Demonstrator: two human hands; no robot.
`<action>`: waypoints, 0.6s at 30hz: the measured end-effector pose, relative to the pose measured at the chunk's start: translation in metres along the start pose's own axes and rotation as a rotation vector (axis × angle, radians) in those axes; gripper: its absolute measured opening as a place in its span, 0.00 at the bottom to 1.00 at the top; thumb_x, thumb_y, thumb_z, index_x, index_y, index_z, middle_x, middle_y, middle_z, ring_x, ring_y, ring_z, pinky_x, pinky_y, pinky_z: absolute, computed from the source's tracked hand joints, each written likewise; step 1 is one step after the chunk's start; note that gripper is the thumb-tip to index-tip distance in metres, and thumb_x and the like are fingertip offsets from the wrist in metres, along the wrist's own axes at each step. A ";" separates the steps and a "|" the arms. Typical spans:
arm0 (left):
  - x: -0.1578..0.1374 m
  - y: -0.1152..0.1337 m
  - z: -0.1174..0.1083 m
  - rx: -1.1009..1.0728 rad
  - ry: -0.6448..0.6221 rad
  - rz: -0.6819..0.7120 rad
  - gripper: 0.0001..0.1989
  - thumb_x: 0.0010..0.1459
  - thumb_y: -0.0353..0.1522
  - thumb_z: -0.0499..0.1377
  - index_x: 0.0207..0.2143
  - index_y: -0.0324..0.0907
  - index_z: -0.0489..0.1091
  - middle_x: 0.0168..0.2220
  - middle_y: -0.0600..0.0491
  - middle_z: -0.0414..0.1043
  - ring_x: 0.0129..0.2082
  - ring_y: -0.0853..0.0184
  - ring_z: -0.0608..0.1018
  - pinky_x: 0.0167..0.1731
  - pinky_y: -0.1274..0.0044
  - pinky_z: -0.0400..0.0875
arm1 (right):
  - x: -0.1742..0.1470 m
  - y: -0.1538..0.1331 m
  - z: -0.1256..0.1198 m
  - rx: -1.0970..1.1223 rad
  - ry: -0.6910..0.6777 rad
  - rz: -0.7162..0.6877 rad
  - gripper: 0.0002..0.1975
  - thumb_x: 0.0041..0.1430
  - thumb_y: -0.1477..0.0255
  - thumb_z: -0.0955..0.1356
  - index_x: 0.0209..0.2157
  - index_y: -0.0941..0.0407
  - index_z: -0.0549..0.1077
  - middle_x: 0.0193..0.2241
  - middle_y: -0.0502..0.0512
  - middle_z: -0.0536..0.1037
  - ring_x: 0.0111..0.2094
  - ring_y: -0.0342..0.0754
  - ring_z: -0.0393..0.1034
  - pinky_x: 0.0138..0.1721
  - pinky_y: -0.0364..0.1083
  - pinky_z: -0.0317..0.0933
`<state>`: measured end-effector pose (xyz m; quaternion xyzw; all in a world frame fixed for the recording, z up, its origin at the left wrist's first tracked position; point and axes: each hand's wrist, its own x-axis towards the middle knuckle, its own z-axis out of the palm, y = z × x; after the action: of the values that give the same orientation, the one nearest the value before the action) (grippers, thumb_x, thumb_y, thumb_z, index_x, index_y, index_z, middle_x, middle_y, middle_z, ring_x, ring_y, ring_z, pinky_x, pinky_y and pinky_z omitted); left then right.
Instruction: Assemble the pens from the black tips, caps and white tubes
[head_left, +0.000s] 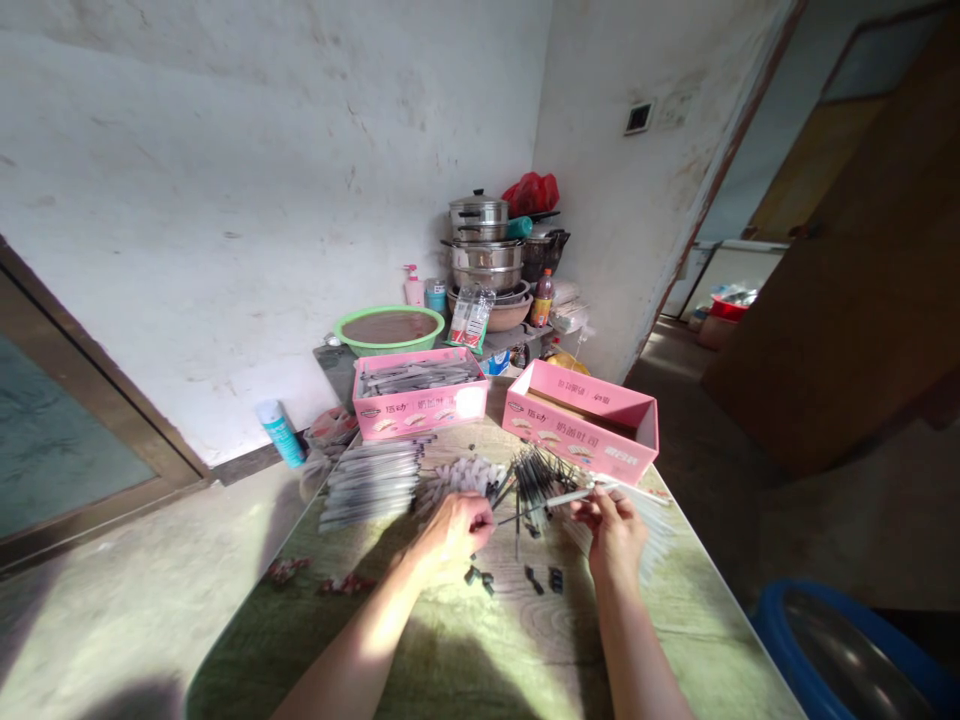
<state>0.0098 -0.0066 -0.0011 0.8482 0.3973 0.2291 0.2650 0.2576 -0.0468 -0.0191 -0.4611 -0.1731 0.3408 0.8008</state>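
My right hand (616, 525) pinches a slim pen (566, 498), a pale barrel with a dark, thin refill sticking out toward the left. My left hand (461, 525) is closed near the refill's tip, fingertips pressed together; what they hold is hidden. Behind the hands lie a heap of short whitish pen parts (461, 475) and a fan of thin black refills (536, 475). Several small black pieces (555, 580), perhaps caps, are scattered in front. Neat rows of pale pens (371, 485) lie to the left, and clear tubes (654, 535) lie beside my right hand.
A pink box (412, 418) filled with pens stands at the table's back left, another pink box (581, 435) at the back right. Beyond are a green basin (341, 330), stacked steel pots (487, 262) and a bottle (541, 300). A blue tub (772, 620) sits at right.
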 end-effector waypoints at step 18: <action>0.006 0.012 0.007 -0.764 0.399 -0.184 0.12 0.53 0.39 0.67 0.35 0.40 0.77 0.25 0.53 0.76 0.22 0.68 0.74 0.23 0.77 0.70 | 0.000 0.010 0.003 0.233 -0.031 0.410 0.12 0.47 0.77 0.80 0.24 0.54 0.74 0.19 0.48 0.79 0.20 0.45 0.77 0.24 0.42 0.77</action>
<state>0.0235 -0.0101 0.0025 0.5895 0.4012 0.4946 0.4969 0.2520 -0.0411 -0.0259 -0.3860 -0.0476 0.5212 0.7597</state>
